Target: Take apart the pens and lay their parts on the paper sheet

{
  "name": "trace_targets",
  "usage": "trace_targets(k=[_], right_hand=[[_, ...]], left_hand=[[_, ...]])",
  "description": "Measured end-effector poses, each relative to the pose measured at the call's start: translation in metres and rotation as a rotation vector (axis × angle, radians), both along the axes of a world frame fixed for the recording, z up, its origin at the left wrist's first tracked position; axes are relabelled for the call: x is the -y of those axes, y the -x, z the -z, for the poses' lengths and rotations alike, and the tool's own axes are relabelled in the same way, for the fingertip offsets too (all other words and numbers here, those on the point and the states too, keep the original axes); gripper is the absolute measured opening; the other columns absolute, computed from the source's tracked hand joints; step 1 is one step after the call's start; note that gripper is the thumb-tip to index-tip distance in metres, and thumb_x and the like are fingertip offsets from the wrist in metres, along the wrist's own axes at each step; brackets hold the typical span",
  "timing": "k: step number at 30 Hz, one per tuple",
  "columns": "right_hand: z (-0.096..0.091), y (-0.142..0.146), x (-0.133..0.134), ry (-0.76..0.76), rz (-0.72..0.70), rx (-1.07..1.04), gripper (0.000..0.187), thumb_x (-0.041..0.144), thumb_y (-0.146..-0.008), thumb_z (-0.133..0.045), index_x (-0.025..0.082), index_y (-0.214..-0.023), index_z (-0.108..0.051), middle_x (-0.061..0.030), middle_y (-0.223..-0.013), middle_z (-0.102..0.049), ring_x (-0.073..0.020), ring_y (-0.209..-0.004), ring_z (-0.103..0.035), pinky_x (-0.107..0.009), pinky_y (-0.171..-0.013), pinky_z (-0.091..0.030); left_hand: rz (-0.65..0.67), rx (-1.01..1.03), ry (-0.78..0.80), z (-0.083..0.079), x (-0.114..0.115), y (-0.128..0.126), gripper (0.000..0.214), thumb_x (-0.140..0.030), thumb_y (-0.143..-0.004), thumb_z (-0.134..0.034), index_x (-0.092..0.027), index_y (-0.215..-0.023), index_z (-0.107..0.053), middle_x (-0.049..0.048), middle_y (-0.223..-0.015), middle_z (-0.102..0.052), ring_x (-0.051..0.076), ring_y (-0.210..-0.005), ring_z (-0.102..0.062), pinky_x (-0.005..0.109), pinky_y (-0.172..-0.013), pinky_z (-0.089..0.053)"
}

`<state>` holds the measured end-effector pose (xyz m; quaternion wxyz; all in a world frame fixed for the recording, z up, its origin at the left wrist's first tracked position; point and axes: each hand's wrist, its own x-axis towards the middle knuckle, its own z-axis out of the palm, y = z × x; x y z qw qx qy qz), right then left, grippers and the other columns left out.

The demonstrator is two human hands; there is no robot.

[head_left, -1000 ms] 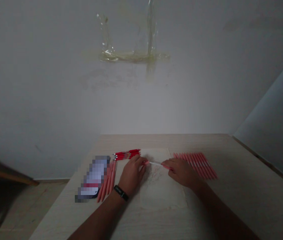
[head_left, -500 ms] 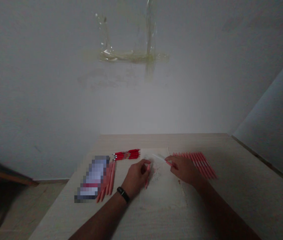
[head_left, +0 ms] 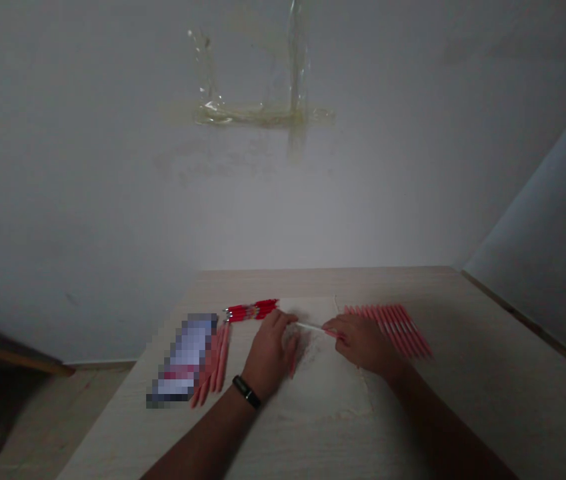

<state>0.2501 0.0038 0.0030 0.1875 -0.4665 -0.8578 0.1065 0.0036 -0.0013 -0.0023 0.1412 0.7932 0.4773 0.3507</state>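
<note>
My right hand (head_left: 363, 340) is closed in a pinch round the pink end of a pen (head_left: 331, 333). From that end a thin white refill (head_left: 310, 327) sticks out to the left. Its far tip meets the fingertips of my left hand (head_left: 273, 347), and whether they grip it I cannot tell. A pink pen barrel (head_left: 293, 365) is tucked in the curled left hand, its lower end showing below the thumb. Both hands are over a pale sheet (head_left: 323, 393) with dark scribble-like marks near the left fingers.
Pink pens (head_left: 403, 330) lie in a slanted row at the right. Several pink barrels (head_left: 220, 360) lie left, beside a blurred-out phone-like object (head_left: 183, 360). A bundle of red refill-like sticks (head_left: 250, 311) lies behind my left hand. The table (head_left: 413, 427) meets a taped wall (head_left: 387, 167).
The white refill has swung nearly level, and its tip now reaches my left fingers. My left hand has lifted and moved its fingers toward it; my right hand has shifted slightly left.
</note>
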Motion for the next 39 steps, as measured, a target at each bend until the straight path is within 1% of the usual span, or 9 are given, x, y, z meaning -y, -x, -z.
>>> trace_targets(k=[3,9,17,21,24,26,32,36,39], right_hand=[[-0.003,0.008,0.003,-0.037,-0.052,0.041,0.040,0.008,-0.079,-0.053,0.022,-0.113,-0.069,-0.0056,-0.104,-0.071,-0.0213,-0.101,-0.061,-0.033,-0.095,-0.042],[-0.006,0.019,0.004,-0.143,-0.040,0.131,0.028,0.012,-0.085,-0.056,0.024,-0.106,-0.070,-0.0054,-0.093,-0.064,-0.0233,-0.097,-0.054,-0.039,-0.092,-0.037],[-0.019,0.015,0.006,-0.307,0.051,0.109,0.027,0.008,-0.088,-0.058,0.026,-0.102,-0.072,-0.0080,-0.104,-0.064,-0.0270,-0.103,-0.048,-0.042,-0.089,-0.033],[-0.021,0.005,0.002,-0.353,0.150,0.083,0.027,0.007,-0.088,-0.058,0.025,-0.102,-0.073,-0.0089,-0.108,-0.064,-0.0278,-0.104,-0.049,-0.043,-0.089,-0.034],[-0.013,-0.006,-0.006,-0.324,0.242,0.049,0.027,0.007,-0.087,-0.059,0.024,-0.101,-0.074,-0.0090,-0.102,-0.064,-0.0273,-0.100,-0.051,-0.042,-0.086,-0.036],[-0.005,-0.010,-0.011,-0.268,0.257,0.009,0.029,0.006,-0.086,-0.058,0.025,-0.102,-0.074,-0.0081,-0.099,-0.064,-0.0253,-0.096,-0.053,-0.040,-0.085,-0.038],[0.012,0.000,-0.010,-0.100,0.087,-0.009,0.023,0.011,-0.091,-0.057,0.022,-0.106,-0.071,-0.0051,-0.097,-0.065,-0.0217,-0.098,-0.056,-0.035,-0.089,-0.040],[0.014,0.010,-0.008,-0.065,0.074,0.007,0.019,0.012,-0.092,-0.057,0.021,-0.102,-0.071,-0.0052,-0.097,-0.066,-0.0219,-0.100,-0.056,-0.037,-0.094,-0.039],[0.014,0.007,-0.010,-0.054,0.068,-0.015,0.020,0.011,-0.090,-0.058,0.020,-0.103,-0.071,-0.0058,-0.098,-0.066,-0.0224,-0.101,-0.055,-0.038,-0.095,-0.039]], left_hand=[[0.073,-0.098,-0.035,-0.004,0.000,-0.001,0.021,-0.017,-0.091,-0.055,-0.021,-0.108,-0.068,0.0095,-0.107,-0.063,0.024,-0.101,-0.056,0.039,-0.091,-0.046],[0.129,-0.221,0.069,-0.002,0.000,-0.003,0.022,-0.014,-0.092,-0.054,-0.020,-0.100,-0.072,0.0079,-0.096,-0.067,0.022,-0.090,-0.058,0.035,-0.082,-0.043],[0.123,-0.201,0.139,-0.006,0.003,-0.003,0.018,-0.012,-0.088,-0.054,-0.020,-0.089,-0.070,0.0053,-0.092,-0.065,0.018,-0.084,-0.059,0.028,-0.074,-0.042],[0.093,-0.196,0.143,-0.007,0.003,-0.002,0.017,-0.010,-0.085,-0.055,-0.020,-0.089,-0.068,0.0046,-0.091,-0.066,0.018,-0.082,-0.059,0.027,-0.071,-0.040],[0.062,-0.204,0.143,-0.005,0.003,-0.001,0.016,-0.011,-0.085,-0.055,-0.020,-0.088,-0.068,0.0046,-0.091,-0.065,0.018,-0.081,-0.059,0.027,-0.070,-0.039],[0.047,-0.208,0.149,-0.004,0.003,0.000,0.017,-0.010,-0.084,-0.055,-0.020,-0.088,-0.068,0.0048,-0.092,-0.065,0.018,-0.082,-0.059,0.027,-0.070,-0.039],[0.040,-0.221,0.148,-0.006,0.002,0.002,0.020,-0.010,-0.084,-0.055,-0.021,-0.089,-0.071,0.0056,-0.091,-0.065,0.019,-0.085,-0.059,0.029,-0.074,-0.041],[0.043,-0.224,0.130,-0.005,0.002,0.003,0.019,-0.010,-0.084,-0.056,-0.021,-0.089,-0.072,0.0062,-0.091,-0.063,0.020,-0.088,-0.059,0.029,-0.076,-0.042],[0.037,-0.229,0.126,-0.004,0.002,0.004,0.021,-0.010,-0.084,-0.057,-0.021,-0.091,-0.073,0.0065,-0.092,-0.062,0.020,-0.089,-0.058,0.029,-0.077,-0.043]])
